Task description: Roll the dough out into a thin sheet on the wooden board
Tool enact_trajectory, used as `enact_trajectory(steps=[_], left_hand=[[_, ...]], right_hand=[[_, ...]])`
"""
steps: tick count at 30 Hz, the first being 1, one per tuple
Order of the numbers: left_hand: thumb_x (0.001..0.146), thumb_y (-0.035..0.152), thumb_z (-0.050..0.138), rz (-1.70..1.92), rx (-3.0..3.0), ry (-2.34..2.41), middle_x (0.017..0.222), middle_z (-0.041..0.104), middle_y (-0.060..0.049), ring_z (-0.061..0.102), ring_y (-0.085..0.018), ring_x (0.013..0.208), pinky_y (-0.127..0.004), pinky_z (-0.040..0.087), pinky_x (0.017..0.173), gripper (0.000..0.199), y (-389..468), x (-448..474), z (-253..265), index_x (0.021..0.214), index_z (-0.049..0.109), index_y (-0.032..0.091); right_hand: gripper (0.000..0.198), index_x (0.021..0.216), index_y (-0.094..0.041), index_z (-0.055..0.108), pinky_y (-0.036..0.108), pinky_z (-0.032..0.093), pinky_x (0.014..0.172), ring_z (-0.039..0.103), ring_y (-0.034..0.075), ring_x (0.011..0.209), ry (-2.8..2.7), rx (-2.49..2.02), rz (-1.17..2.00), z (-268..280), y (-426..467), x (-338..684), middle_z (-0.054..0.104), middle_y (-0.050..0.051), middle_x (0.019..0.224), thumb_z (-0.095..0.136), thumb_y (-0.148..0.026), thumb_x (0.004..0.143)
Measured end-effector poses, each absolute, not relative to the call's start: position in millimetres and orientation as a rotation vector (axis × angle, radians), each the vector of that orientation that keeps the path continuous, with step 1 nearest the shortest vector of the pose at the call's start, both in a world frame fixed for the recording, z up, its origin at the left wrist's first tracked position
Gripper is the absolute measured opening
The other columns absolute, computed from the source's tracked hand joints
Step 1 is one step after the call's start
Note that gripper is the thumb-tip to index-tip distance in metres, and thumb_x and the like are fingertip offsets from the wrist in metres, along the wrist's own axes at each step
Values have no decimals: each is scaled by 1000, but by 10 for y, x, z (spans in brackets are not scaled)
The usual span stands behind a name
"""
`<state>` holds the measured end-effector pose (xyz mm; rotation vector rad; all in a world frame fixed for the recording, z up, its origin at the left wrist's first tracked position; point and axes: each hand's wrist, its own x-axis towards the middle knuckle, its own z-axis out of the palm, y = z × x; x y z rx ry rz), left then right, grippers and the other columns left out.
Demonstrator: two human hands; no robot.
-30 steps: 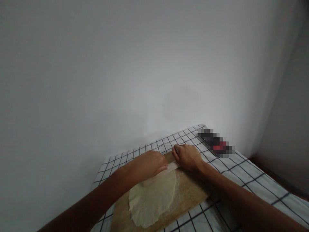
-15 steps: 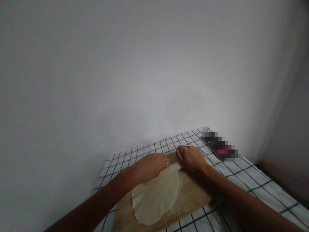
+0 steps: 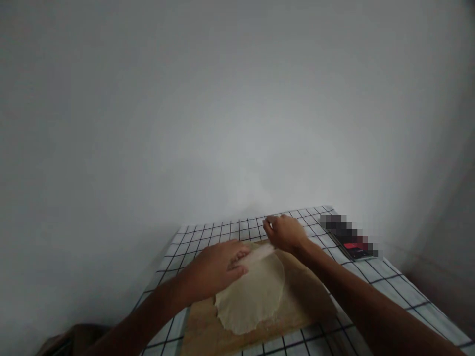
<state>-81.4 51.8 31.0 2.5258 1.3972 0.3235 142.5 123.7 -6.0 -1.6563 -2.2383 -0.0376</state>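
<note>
A flat sheet of pale dough (image 3: 250, 301) with an uneven edge lies on a wooden board (image 3: 308, 306). Across its far part runs a pale rolling pin (image 3: 260, 253), dusted with flour. My left hand (image 3: 222, 262) is on the pin's left end, its fingers curled and the thumb held apart, low over the dough. At the other end, my right hand (image 3: 285, 232) is closed round the pin, its wrist above the board's far right part. Both ends of the pin are hidden by the hands.
The board rests on a white tablecloth (image 3: 393, 282) with black checks. Toward the back right lies a dark flat item with red on it (image 3: 351, 242), partly blurred out. A plain pale wall (image 3: 237, 123) stands behind the table. Something dark (image 3: 70, 338) shows at the lower left.
My left thumb has come away from the fingers, and the left grip looks looser. My right hand is lifted slightly. The pin now slants up to the right; the whole view has shifted a little.
</note>
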Motion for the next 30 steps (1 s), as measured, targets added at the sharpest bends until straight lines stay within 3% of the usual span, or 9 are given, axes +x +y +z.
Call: enact_trajectory(steps=[3, 5, 8, 10, 15, 24, 30], left_hand=[[84, 30, 64, 373, 2534, 1424, 112, 68, -1, 61, -23, 105, -35, 46, 92, 25, 419, -898, 55, 109, 65, 27], [85, 30, 63, 461, 2528, 1430, 123, 64, -4, 57, -24, 117, -38, 44, 100, 22, 422, -895, -95, 106, 64, 26], [96, 34, 49, 611, 2497, 1450, 137, 57, -5, 50, -21, 129, -39, 40, 108, 26, 511, -796, -227, 119, 59, 26], [102, 36, 35, 666, 2494, 1537, 138, 57, -7, 49, -21, 131, -40, 39, 111, 34, 588, -693, -279, 130, 52, 25], [103, 41, 30, 636, 2458, 1761, 150, 48, -14, 30, -32, 146, -60, 23, 118, 46, 756, -527, -420, 141, 45, 19], [103, 41, 32, 590, 2485, 1853, 152, 45, -16, 29, -36, 146, -66, 21, 115, 50, 1074, -702, -567, 145, 42, 16], [102, 40, 33, 659, 2532, 1875, 154, 42, -17, 25, -37, 148, -66, 17, 117, 52, 948, -578, -623, 147, 41, 14]], right_hand=[[51, 96, -21, 71, 34, 45, 78, 68, 23, 84, -2304, -1617, -27, -229, 1219, 1279, 74, 10, 89, 26, -44, 104], [50, 101, -22, 70, 34, 43, 87, 66, 22, 95, -2335, -1573, -42, -328, 1217, 1241, 73, 9, 96, 24, -41, 106], [42, 118, -25, 64, 36, 37, 99, 57, 21, 115, -2397, -1490, -57, -396, 1277, 1236, 67, 8, 120, 26, -39, 106], [40, 126, -25, 60, 37, 36, 100, 55, 21, 118, -2446, -1465, -42, -411, 1351, 1238, 63, 8, 127, 28, -37, 106], [38, 128, -25, 60, 41, 39, 101, 53, 23, 123, -2579, -1428, 5, -451, 1528, 1216, 61, 9, 130, 31, -35, 104], [35, 124, -21, 61, 48, 42, 100, 50, 26, 127, -2610, -1482, -45, -447, 1712, 1115, 61, 14, 130, 35, -31, 102], [38, 132, -22, 56, 57, 34, 107, 36, 30, 141, -2599, -1516, -74, -451, 1497, 1218, 53, 13, 143, 36, -34, 102]])
